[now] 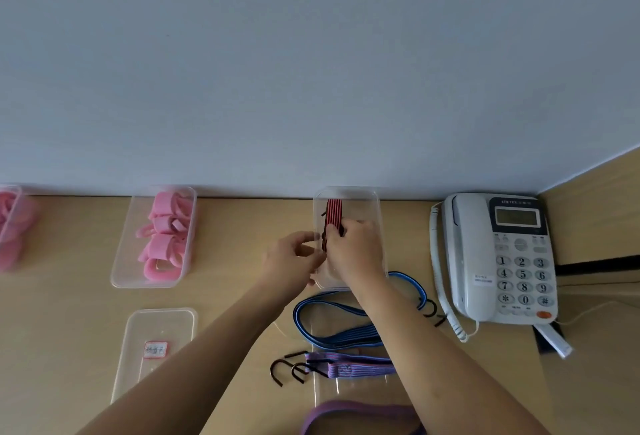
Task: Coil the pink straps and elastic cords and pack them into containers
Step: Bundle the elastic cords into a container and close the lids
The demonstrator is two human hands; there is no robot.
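Observation:
A folded red-and-black elastic cord [334, 211] lies in a clear container [375, 212] against the wall. My right hand [353, 247] is inside that container, fingers closed on the cord's near end. My left hand [294, 256] pinches the same end at the container's left wall. In front of it lie a loose blue elastic cord [341, 332], a striped purple cord with black hooks [346, 367] and a purple band [356, 412]. Coiled pink straps [166, 237] fill a clear container [121, 261] to the left.
Another container of pink straps [8, 223] sits at the far left edge. A clear lid with a label [156, 348] lies front left. A white desk phone [498, 258] with a coiled cable stands to the right. The wall runs directly behind the containers.

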